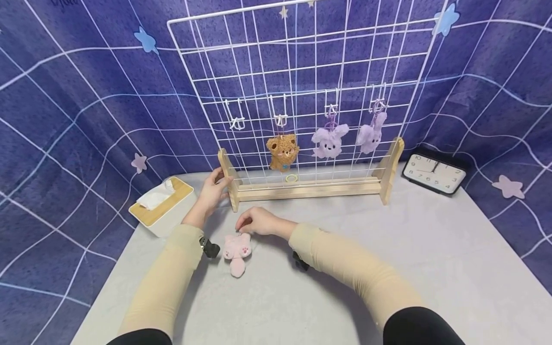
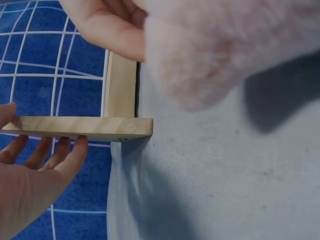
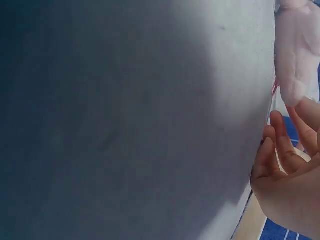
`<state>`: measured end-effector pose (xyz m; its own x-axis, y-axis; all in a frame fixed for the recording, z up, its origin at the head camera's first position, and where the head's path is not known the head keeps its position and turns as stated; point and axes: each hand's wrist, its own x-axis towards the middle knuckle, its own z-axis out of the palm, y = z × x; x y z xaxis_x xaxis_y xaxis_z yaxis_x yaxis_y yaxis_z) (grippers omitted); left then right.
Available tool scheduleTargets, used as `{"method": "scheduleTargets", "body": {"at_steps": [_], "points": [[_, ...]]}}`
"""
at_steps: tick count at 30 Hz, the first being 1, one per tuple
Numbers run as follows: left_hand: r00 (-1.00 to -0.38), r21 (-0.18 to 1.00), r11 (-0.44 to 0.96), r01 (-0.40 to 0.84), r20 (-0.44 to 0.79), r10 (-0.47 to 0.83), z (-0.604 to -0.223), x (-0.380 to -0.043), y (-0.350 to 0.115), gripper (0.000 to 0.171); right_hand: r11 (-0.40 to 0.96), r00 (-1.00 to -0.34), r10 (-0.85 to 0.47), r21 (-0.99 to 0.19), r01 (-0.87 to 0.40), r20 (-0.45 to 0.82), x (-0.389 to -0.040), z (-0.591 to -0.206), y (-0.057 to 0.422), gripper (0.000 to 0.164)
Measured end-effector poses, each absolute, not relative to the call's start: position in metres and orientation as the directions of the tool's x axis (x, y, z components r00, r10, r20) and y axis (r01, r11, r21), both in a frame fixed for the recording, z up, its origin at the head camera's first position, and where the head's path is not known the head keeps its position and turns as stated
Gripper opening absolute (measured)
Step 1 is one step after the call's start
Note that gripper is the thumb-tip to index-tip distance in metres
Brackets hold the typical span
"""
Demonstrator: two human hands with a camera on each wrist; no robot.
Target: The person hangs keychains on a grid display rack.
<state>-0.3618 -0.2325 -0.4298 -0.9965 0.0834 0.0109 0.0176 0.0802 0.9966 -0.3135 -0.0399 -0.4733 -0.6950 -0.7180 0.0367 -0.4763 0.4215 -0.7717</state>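
A pink plush charm [image 1: 237,247] with paw marks and a rounded tail hangs or lies close over the table, between my forearms. Its top is pinched between the thumb and fingers of my right hand [image 1: 264,221]; in the right wrist view the fingertips meet the pink plush [image 3: 297,50] at its end. My left hand [image 1: 211,191] grips the wooden end support [image 1: 228,184] of a white wire grid rack [image 1: 297,72]. In the left wrist view, the thumb is on one face of the wooden support [image 2: 80,125] and several fingers touch the other.
From hooks on the grid hang a brown bear charm [image 1: 282,151] and two lilac plush charms, one [image 1: 329,141] beside the other [image 1: 372,135]. An unoccupied hook [image 1: 237,122] is at left. A tissue box [image 1: 161,206] stands left, a clock [image 1: 435,170] right.
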Motion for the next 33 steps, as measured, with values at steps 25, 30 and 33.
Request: {"method": "scheduleTargets", "body": {"at_steps": [25,30,33], "points": [[-0.995,0.996,0.089,-0.007,-0.016,0.096,-0.408,-0.344,-0.226,0.060,0.521,-0.624,-0.782,-0.558,-0.646,-0.009,-0.310,-0.469,-0.044,0.009],[-0.995,0.997,0.078,-0.003,-0.010,0.100,-0.408,-0.344,-0.225,0.061,0.522,-0.627,-0.779,-0.568,-0.636,-0.012,-0.310,-0.467,-0.042,0.008],[-0.995,0.997,0.071,-0.003,-0.010,0.097,-0.408,-0.343,-0.225,0.060,0.507,-0.615,-0.789,-0.575,-0.643,-0.008,-0.309,-0.466,-0.042,0.009]]}}
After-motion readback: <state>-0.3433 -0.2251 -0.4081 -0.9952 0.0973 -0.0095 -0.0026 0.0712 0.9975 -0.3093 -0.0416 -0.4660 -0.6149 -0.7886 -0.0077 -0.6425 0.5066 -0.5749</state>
